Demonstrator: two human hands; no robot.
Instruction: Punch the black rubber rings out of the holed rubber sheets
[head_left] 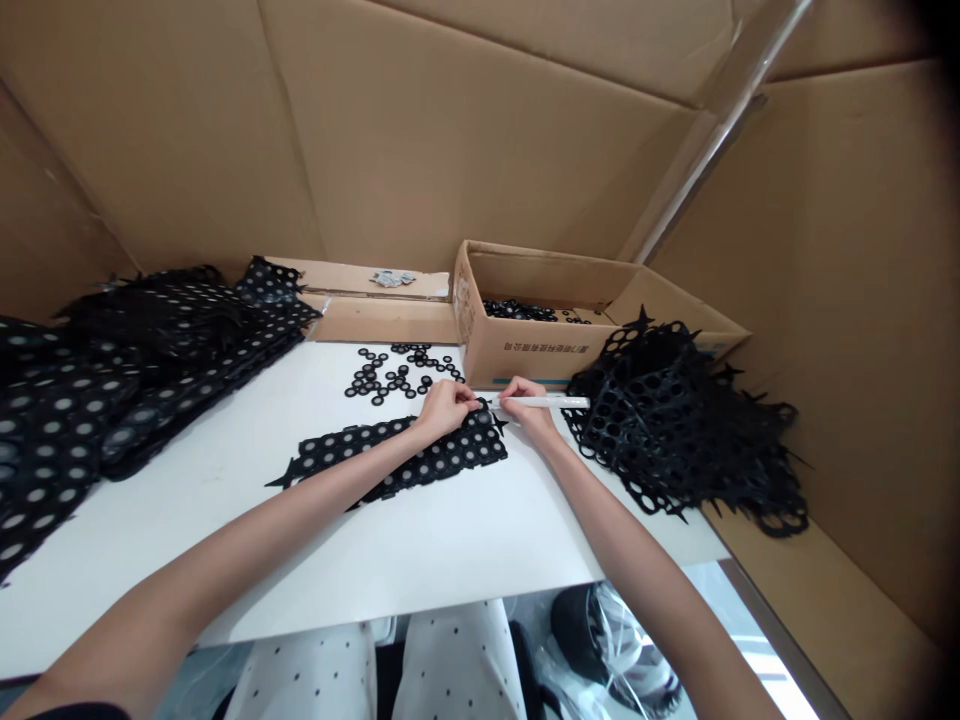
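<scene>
A black perforated sheet [397, 458] with grey discs set in its holes lies flat on the white table [225, 510]. My left hand [446, 408] grips the sheet's upper edge near its right end. My right hand [525, 403] is shut around a white marker pen [544, 401], whose tip points left toward my left fingers. Several loose black rings [397, 372] lie scattered just beyond my left hand.
A cardboard box [525, 345] holding black pieces stands beyond my right hand. A heap of punched black mesh [675, 425] lies to the right, and stacked disc-filled sheets [127, 370] lie to the left. Cardboard panels [420, 120] surround the table.
</scene>
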